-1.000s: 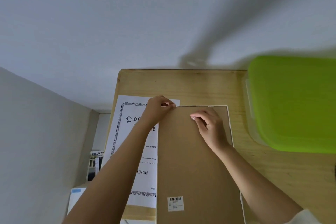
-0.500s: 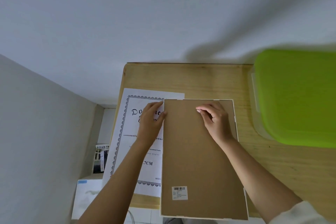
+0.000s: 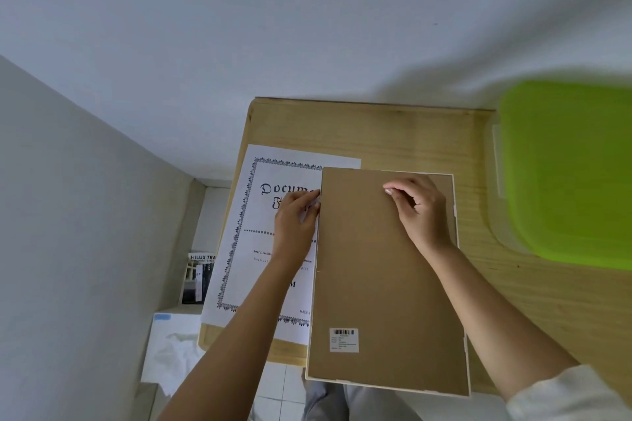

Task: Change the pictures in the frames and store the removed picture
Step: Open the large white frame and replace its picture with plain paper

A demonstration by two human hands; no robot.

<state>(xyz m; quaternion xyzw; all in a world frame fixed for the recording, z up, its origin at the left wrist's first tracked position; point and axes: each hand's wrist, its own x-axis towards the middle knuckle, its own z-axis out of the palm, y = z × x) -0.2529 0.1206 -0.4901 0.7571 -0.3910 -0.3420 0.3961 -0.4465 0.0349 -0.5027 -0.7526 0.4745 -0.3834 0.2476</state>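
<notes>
- The frame (image 3: 376, 284) lay face down on the table (image 3: 376, 133), right in front of the person. Its near end stuck out past the table's edge. Only its brown back and thin white rim showed.
- A white sticker (image 3: 344, 340) sat by the frame's near left corner. It had a barcode, but the small print was too tiny to read.
- The frame's long side ran straight away from the person. Both hands were up at its far end.
- The left hand (image 3: 295, 219) was at the frame's left edge, fingers bent against it. I could not tell if it pinched the edge or only touched it.
- The right hand (image 3: 419, 208) rested on the brown back, tips down, gripping nothing.
- I think the left edge needed work next, and the left hand was closer.
- A paper (image 3: 260, 215) lay left of the frame, partly under it. It read "Docum".
- A box (image 3: 200, 278) down on the left read "HILUX TRA".
- A green lid (image 3: 567, 164) sat far right.
</notes>
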